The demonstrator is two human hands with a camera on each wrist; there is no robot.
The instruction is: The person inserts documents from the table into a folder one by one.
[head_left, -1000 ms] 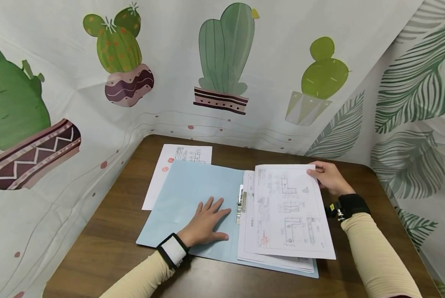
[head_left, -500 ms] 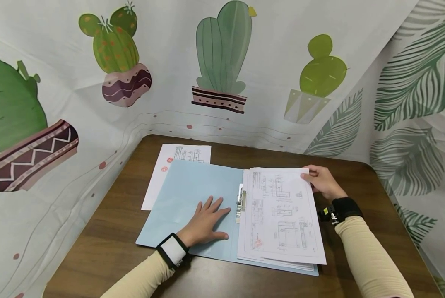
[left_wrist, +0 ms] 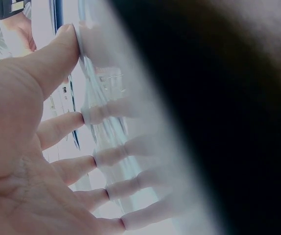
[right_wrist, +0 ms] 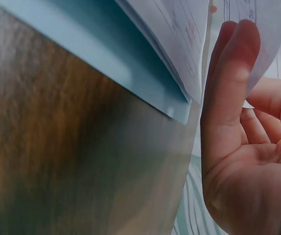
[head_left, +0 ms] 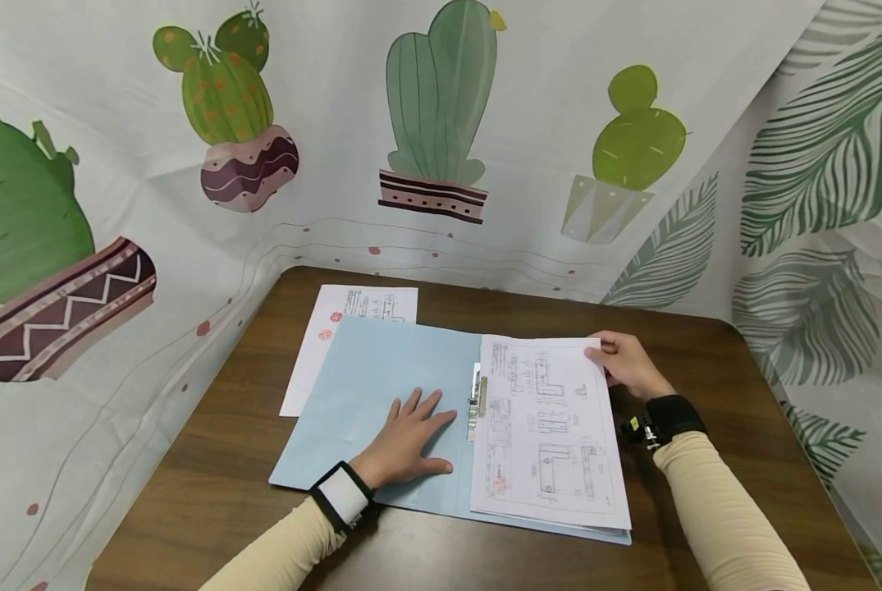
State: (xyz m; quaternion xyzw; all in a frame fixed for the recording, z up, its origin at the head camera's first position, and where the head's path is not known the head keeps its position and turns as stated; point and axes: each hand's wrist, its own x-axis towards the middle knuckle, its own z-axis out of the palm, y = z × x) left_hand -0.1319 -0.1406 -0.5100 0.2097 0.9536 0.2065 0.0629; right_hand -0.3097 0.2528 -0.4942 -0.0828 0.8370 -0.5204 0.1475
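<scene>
A light blue folder (head_left: 404, 353) lies spread open on the table, with a metal clip (head_left: 477, 398) along its fold. On its right half rests a stack of white sheets, topped by a printed drawing sheet (head_left: 514, 443) with a red stamp. My left hand (head_left: 409, 443) presses on the folder's left cover, its fingers spread; the left wrist view shows the fingertips touching the glossy cover. At the far right corner of the top sheet, my right hand (head_left: 628, 361) pinches the paper between thumb and fingers, as the right wrist view (right_wrist: 248, 122) also shows.
Another stamped drawing sheet (head_left: 311, 361) lies partly under the folder's left cover. The brown wooden table (head_left: 411, 554) extends around the folder. Behind it hangs a cloth (head_left: 322, 148) printed with cacti and leaves.
My right hand has moved left and slightly nearer with the top sheet, which now lies more squarely over the stack. The left hand has stayed in place on the cover.
</scene>
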